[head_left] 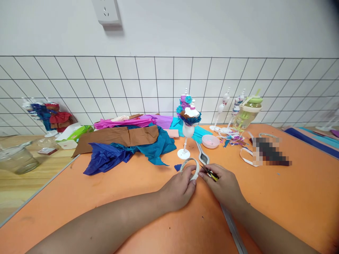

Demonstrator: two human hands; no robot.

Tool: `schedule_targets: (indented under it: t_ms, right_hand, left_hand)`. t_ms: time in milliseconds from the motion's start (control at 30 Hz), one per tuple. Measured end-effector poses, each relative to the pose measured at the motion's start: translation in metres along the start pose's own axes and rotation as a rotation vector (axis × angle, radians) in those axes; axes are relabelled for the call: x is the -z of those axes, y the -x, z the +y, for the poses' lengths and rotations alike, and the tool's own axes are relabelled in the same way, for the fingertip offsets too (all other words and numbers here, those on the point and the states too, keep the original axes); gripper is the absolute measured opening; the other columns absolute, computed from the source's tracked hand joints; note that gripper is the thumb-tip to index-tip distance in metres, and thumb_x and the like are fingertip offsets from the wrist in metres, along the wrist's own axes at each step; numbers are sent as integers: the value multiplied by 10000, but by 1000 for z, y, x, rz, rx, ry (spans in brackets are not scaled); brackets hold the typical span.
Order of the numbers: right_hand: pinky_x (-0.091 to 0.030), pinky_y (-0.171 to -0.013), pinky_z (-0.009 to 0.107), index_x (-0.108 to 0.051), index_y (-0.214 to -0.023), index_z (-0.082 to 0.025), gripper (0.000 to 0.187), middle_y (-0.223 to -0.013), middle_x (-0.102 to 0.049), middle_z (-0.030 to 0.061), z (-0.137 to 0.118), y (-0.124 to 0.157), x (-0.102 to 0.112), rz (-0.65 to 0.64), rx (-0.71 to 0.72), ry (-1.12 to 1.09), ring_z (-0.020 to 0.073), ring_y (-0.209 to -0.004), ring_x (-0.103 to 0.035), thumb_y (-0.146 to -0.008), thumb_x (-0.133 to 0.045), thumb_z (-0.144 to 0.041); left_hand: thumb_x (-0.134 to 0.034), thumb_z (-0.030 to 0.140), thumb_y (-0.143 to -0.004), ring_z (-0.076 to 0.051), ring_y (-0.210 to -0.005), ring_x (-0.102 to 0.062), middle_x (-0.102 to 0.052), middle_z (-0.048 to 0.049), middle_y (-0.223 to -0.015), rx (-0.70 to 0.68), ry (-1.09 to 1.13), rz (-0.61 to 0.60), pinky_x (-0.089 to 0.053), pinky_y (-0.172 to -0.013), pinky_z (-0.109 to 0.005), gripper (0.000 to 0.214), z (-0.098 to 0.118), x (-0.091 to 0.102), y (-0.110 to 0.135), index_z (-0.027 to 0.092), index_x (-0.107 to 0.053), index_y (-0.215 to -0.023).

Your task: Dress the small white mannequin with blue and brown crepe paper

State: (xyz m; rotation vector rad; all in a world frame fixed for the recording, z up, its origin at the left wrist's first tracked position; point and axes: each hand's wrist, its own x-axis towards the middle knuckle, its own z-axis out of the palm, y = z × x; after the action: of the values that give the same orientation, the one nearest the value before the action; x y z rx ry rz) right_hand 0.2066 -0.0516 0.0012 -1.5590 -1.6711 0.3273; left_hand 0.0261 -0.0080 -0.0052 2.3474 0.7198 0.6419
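Just in front of the dress-form stand, my left hand is closed on a roll of white tape, held up on its edge. My right hand grips small scissors with dark blades and some yellow at the handle. Its fingertips are close to the tape roll's right side; whether they pinch the tape end I cannot tell. The small white dress form stands upright beyond both hands, with brown and blue crepe paper ruffled around it. A blue paper scrap lies beside the roll.
Crumpled blue crepe paper and a brown sheet lie at left. A pink bowl, paper scraps and a green-lidded bottle are at right. A grey strip runs along the orange table. Left stands a glass jar.
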Motion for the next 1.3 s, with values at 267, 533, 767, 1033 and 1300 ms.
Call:
schedule_targets:
  t_ms: [267, 533, 767, 1033, 1300]
  right_hand:
    - [-454, -692, 302, -609, -887, -232, 196, -896, -674, 26, 8, -5, 7, -144, 23, 119, 194, -801, -630, -915, -474, -372]
    - [-446, -719, 307, -589, -953, -239, 169, -968, -671, 43, 19, -6, 8, -145, 47, 198, 217, -879, -635, -903, -432, -273]
    - [-447, -699, 295, -596, -1180, -258, 386, -892, -723, 23, 8, -10, 18, -75, -175, 65, 214, -815, -663, -939, -406, -492]
    - [-346, -612, 278, -514, -840, -251, 473, -712, -632, 4, 9, -5, 15, -399, -124, 146, 208, -687, -598, -978, -193, -569]
    - [-301, -597, 267, -502, -762, -237, 518, -651, -571, -6, 13, -8, 11, -429, -87, 130, 187, -650, -543, -964, -208, -612]
  left_hand:
    - [-399, 198, -918, -216, -791, -627, -656, -33, -823, 120, -60, 32, -459, -672, -311, 424, -4, 3, -1, 168, -349, -1339]
    - [-328, 227, -975, -213, -1196, -554, -568, -59, -1353, -4, 55, -27, -422, -975, -345, 385, -2, 7, -3, 254, -466, -1333]
    - [-379, 261, -968, -168, -760, -560, -582, 6, -753, 115, 330, 52, -424, -766, -306, 375, -18, 2, -5, 206, -420, -1336]
    - [-432, 295, -963, -156, -757, -526, -540, 12, -746, 68, 582, 67, -395, -778, -301, 395, -25, 1, -9, 192, -393, -1342]
    - [-439, 326, -959, -177, -774, -577, -581, 1, -758, 67, 574, -59, -414, -794, -321, 450, -23, 2, -7, 198, -348, -1381]
